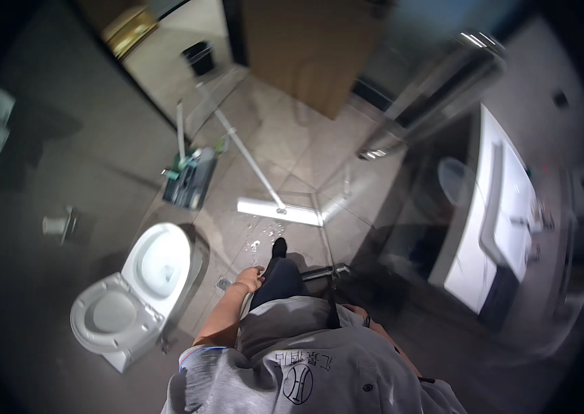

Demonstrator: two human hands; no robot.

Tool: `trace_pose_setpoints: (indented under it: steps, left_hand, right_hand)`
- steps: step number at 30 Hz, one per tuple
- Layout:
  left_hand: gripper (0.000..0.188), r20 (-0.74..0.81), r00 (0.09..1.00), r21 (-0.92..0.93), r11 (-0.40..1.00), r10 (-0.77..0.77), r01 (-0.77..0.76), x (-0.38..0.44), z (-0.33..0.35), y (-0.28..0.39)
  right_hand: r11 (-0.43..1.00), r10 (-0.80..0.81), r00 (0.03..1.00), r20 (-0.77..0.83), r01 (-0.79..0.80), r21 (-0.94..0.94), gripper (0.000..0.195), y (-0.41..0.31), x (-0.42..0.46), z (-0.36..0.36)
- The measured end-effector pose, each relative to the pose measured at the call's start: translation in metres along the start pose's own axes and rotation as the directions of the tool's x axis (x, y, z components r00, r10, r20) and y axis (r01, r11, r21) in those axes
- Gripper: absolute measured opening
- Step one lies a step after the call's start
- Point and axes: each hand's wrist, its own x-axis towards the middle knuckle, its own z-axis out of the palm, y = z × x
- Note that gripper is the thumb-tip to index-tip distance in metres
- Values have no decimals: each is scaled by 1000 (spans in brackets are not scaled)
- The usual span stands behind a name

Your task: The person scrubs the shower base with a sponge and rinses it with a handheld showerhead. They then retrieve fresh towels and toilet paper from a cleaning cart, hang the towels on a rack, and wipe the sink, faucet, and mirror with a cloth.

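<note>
My left hand (pixel 251 280) hangs beside my left thigh with its fingers curled; whether anything is in it cannot be made out. My right hand (pixel 356 310) is at my right hip, mostly hidden by the grey shirt (pixel 302 357). Ahead of my shoe (pixel 279 248), a wide white mop head (pixel 266 209) rests on the tiled floor. Its long white pole (pixel 250 158) slants away to the upper left. Wet spots or suds (pixel 256 244) glisten between the shoe and the mop head. A floor drain (pixel 223 283) is just left of my left hand.
On the left stands a white toilet (pixel 160 261), lid raised, beneath a paper holder (pixel 59 225). A dark caddy (pixel 188 181) of cleaning tools sits by the wall. Farther off are a black bin (pixel 199 58) and a wooden door (pixel 307 57). A white washbasin (pixel 511 207) is at right.
</note>
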Motion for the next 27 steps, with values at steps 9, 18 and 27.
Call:
trace_pose_setpoints:
  steps: [9, 18, 27]
  left_hand:
    - [40, -118, 972, -374, 915, -205, 148, 9, 0, -81]
    - [38, -313, 889, -546, 829, -335, 120, 8, -13, -126]
    - [30, -349, 809, -448, 842, -473, 299, 46, -131, -200]
  right_hand:
    - [986, -134, 987, -91, 124, -110, 28, -145, 196, -105]
    - [946, -134, 990, 37, 138, -293, 29, -265, 354, -145]
    - [897, -171, 982, 82, 189, -400, 37, -313, 483, -145]
